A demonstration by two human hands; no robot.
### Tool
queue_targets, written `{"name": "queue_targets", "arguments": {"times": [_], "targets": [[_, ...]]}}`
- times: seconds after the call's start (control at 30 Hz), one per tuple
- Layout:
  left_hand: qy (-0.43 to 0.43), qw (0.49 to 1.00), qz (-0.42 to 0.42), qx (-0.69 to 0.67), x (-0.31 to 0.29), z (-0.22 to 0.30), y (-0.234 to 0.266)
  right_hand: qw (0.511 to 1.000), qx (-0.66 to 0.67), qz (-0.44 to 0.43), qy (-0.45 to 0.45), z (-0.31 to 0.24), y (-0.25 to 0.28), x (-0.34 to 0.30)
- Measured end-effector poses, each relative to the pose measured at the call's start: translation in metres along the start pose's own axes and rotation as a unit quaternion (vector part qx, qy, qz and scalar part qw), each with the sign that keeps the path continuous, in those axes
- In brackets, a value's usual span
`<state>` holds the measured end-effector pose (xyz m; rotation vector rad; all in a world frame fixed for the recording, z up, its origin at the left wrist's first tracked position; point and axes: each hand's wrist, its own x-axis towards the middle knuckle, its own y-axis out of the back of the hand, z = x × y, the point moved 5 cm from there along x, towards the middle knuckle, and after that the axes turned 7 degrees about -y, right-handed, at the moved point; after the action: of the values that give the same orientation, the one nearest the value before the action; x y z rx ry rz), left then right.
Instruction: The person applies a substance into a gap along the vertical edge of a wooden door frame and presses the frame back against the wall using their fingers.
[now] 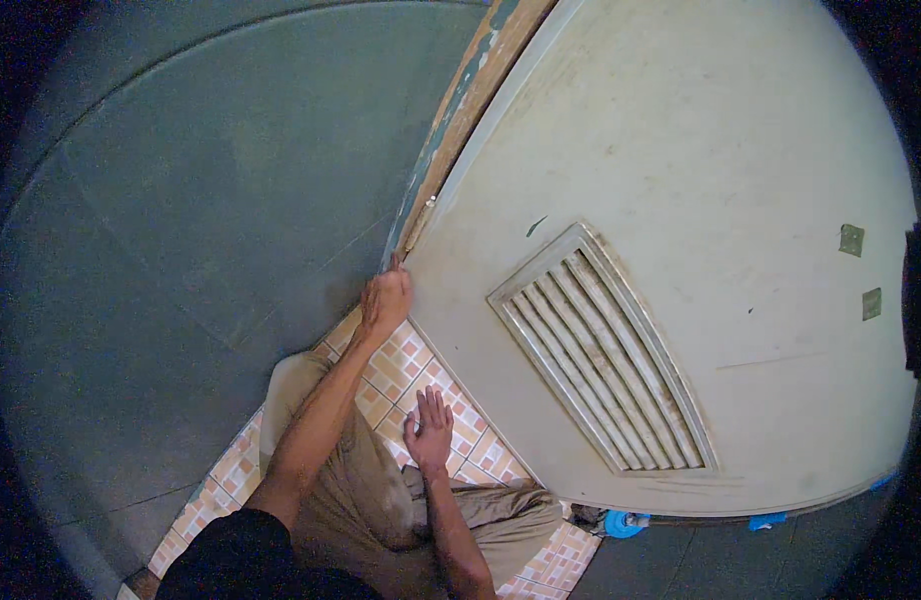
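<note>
My left hand (386, 302) is closed at the lower end of the wooden door frame (465, 120), in the narrow corner between the dark grey wall (211, 190) and the white door (701, 140). Its fingers are bunched at the wood, and whatever they may hold is hidden. Higher up the frame, bluish-grey paint is patchy over bare brown wood. A hinge (419, 222) sits just above that hand. My right hand (433, 432) is open over the tiled floor (389, 372), fingers stretched out, holding nothing.
A slatted vent panel (611, 360) is set into the door's lower part. Two greenish square patches (852, 240) mark its right side. Past the door's bottom right lies a blue round object (623, 523). My folded legs (381, 480) rest on the tiles close to the door.
</note>
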<state>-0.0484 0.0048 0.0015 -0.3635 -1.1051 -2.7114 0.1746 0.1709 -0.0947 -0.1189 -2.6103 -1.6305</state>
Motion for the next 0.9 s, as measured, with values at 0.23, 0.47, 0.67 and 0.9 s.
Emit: {"name": "queue_targets", "arguments": {"times": [0.23, 0.47, 0.67, 0.9], "targets": [[-0.028, 0.995, 0.094, 0.003, 0.002, -0.007, 0.001, 1.000, -0.001, 0.002, 0.000, -0.004, -0.003, 0.000], [0.041, 0.999, 0.015, -0.008, 0.002, -0.019, -0.008, 1.000, -0.007, 0.010, 0.002, -0.002, -0.002, 0.001], [-0.014, 0.998, 0.061, -0.029, 0.003, 0.001, 0.009, 1.000, -0.001, 0.013, 0.003, -0.001, -0.002, 0.000], [0.022, 0.999, 0.023, -0.002, 0.000, -0.013, -0.004, 1.000, -0.002, 0.011, 0.004, -0.002, -0.002, 0.000]]}}
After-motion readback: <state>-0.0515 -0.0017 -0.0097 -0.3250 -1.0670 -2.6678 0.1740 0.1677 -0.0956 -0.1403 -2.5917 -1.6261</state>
